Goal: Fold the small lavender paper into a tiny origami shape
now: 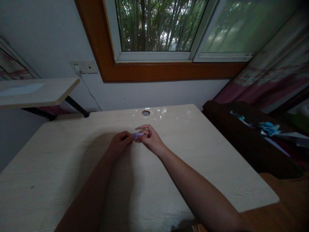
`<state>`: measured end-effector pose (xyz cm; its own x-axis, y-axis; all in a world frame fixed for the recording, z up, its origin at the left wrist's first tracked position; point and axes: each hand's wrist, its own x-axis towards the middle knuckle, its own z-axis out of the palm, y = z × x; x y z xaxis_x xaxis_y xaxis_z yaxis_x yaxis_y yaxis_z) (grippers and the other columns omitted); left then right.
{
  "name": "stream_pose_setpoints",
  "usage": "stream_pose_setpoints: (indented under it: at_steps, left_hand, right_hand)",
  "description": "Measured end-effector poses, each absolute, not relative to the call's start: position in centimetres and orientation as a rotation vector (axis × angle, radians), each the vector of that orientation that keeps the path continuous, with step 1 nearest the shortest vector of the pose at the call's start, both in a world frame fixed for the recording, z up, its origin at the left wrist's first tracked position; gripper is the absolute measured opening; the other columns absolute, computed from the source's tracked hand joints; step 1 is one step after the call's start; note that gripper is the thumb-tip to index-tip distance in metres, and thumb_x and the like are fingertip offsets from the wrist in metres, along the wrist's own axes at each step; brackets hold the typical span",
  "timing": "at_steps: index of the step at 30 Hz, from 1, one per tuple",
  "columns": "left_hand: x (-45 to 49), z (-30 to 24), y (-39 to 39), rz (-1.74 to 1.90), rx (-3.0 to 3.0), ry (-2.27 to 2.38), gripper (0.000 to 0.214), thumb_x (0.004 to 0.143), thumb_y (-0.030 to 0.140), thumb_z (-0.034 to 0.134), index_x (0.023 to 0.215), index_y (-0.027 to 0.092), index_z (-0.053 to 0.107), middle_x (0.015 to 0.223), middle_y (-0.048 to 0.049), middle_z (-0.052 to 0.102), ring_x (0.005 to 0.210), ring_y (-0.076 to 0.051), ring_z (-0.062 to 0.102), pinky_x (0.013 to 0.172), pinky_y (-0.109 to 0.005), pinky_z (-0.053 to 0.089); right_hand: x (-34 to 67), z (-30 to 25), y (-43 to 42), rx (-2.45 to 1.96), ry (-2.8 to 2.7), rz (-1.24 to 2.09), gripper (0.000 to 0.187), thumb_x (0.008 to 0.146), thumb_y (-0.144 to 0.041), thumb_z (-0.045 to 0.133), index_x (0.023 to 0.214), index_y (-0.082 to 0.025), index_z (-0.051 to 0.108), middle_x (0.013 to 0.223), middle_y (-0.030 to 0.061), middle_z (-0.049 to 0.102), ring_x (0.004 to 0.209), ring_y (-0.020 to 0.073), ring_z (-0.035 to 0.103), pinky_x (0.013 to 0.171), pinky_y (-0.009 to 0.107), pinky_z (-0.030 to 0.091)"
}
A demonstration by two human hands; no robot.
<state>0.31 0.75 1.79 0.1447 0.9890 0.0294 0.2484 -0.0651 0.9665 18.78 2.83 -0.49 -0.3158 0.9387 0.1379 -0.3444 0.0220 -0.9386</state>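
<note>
Small purple paper (137,136) sits between the hands, over the far middle of the table (207,154); left hand (120,141) pinches its left end, thumb to finger; right hand (151,138) pinches the right, index raised; likely light, soft, easily creased; edge grip, gentle pressure suits it.

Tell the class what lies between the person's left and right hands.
In the head view, a small pale purple piece spans the gap between the left hand and the right hand, pinched by both.
</note>
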Motion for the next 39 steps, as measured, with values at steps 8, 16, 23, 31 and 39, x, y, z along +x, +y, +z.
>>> stream_pose_setpoints:
  at_steps: [8, 16, 23, 31, 39]
  left_hand:
    - [0.3, 2.06, 0.56, 1.044, 1.449, 1.296, 0.027, 0.081, 0.04, 0.062, 0.069, 0.016, 0.061, 0.063, 0.0021, 0.057, 0.061, -0.012, 0.05, 0.06, -0.023, 0.039]
    - [0.6, 2.41, 0.5, 1.067, 1.461, 1.347, 0.028, 0.08, 0.042, 0.062, 0.068, 0.016, 0.062, 0.063, 0.0008, 0.06, 0.061, -0.013, 0.053, 0.061, -0.023, 0.043]
    - [0.69, 1.94, 0.49, 1.004, 1.49, 1.304, 0.028, 0.082, 0.042, 0.064, 0.071, 0.016, 0.067, 0.065, -0.0007, 0.065, 0.062, -0.013, 0.057, 0.063, -0.024, 0.045]
    - [0.57, 2.05, 0.51, 1.004, 1.5, 1.278, 0.03, 0.082, 0.042, 0.063, 0.07, 0.016, 0.067, 0.067, -0.0021, 0.066, 0.064, -0.014, 0.059, 0.065, -0.024, 0.047]
    - [0.51, 2.19, 0.46, 1.014, 1.486, 1.271, 0.027, 0.082, 0.039, 0.064, 0.069, 0.016, 0.067, 0.065, -0.0009, 0.065, 0.063, -0.013, 0.058, 0.064, -0.024, 0.046]
  right_hand:
    - [18.86, -0.65, 3.15, -0.705, -1.139, 1.541, 0.037, 0.076, -0.026, 0.075, 0.106, -0.024, 0.054, 0.068, -0.0057, 0.066, 0.065, 0.0157, 0.07, 0.07, 0.034, 0.059]
    - [18.72, -1.02, 3.45, -0.679, -1.086, 1.496, 0.033, 0.08, -0.034, 0.074, 0.106, -0.024, 0.057, 0.074, -0.0027, 0.07, 0.07, 0.0151, 0.07, 0.072, 0.032, 0.057]
    - [18.61, -0.61, 2.97, -0.756, -1.155, 1.456, 0.036, 0.073, -0.029, 0.078, 0.104, -0.025, 0.06, 0.07, -0.0056, 0.064, 0.066, 0.0125, 0.064, 0.071, 0.029, 0.054]
    - [18.53, -0.47, 2.97, -0.734, -1.076, 1.44, 0.037, 0.072, -0.024, 0.077, 0.104, -0.025, 0.06, 0.068, -0.0073, 0.061, 0.063, 0.0107, 0.059, 0.071, 0.029, 0.053]
    - [18.52, -0.31, 2.9, -0.736, -1.078, 1.428, 0.038, 0.072, -0.024, 0.077, 0.105, -0.026, 0.058, 0.066, -0.0079, 0.06, 0.062, 0.0108, 0.059, 0.069, 0.028, 0.052]
